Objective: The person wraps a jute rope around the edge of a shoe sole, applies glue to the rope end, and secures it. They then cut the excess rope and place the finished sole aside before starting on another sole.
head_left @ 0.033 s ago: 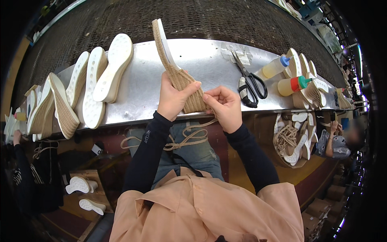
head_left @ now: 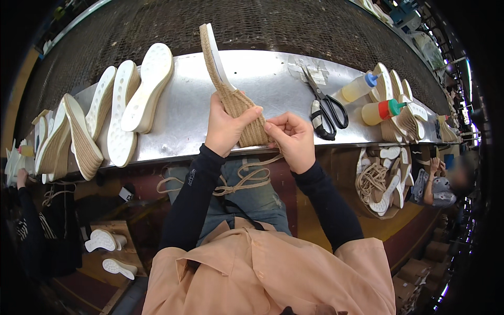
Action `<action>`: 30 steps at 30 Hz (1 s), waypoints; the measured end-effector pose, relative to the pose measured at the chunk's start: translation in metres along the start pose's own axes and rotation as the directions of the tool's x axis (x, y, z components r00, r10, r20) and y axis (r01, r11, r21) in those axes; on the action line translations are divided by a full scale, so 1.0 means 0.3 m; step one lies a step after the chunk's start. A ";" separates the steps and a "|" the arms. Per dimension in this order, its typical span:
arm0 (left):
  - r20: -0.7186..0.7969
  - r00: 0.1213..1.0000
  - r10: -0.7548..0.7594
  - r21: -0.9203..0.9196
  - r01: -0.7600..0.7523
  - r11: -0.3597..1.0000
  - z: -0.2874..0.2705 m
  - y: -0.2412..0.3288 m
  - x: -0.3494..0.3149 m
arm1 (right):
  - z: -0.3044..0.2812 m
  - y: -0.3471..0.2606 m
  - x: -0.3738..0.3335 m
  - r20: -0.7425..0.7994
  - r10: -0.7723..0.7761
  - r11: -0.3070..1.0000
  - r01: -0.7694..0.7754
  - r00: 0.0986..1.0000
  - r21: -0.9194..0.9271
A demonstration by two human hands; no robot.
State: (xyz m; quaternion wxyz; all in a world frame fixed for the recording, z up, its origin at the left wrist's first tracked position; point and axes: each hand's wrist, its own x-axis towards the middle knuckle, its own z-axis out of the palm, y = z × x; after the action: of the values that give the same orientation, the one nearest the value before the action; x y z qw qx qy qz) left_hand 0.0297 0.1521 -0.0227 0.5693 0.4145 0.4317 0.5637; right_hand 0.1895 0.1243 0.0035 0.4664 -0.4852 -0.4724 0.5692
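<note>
Barely anything had moved since the earlier frame: the narrow tip of the wedge sole [head_left: 227, 94] had edged slightly rightward, so the work was probably at the same point. The left hand [head_left: 223, 126] clasped its rope-wrapped heel, thumb laid across the side; the right hand [head_left: 291, 139] pinched at the heel's lower right edge, though what lay between its fingertips could not be told. At upper centre, the sole's long axis ran steeply, tip toward the top of the frame, thick heel down and rightward. Cord [head_left: 236, 188] looped below; scissors [head_left: 317, 93] lay right of centre on the metal table [head_left: 241, 68], white-faced soles [head_left: 152, 86] at left.
</note>
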 end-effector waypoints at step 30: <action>0.049 0.999 0.005 0.118 -0.011 0.993 -0.015 -0.006 0.023 | -0.094 -0.065 0.041 0.156 0.085 0.981 -0.055 0.984 -0.187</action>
State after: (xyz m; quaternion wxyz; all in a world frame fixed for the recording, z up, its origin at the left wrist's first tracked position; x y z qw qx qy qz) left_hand 0.0257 0.1587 -0.0257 0.5518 0.4627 0.4487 0.5292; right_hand 0.2177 0.1413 0.0192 0.3593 -0.4937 -0.5419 0.5775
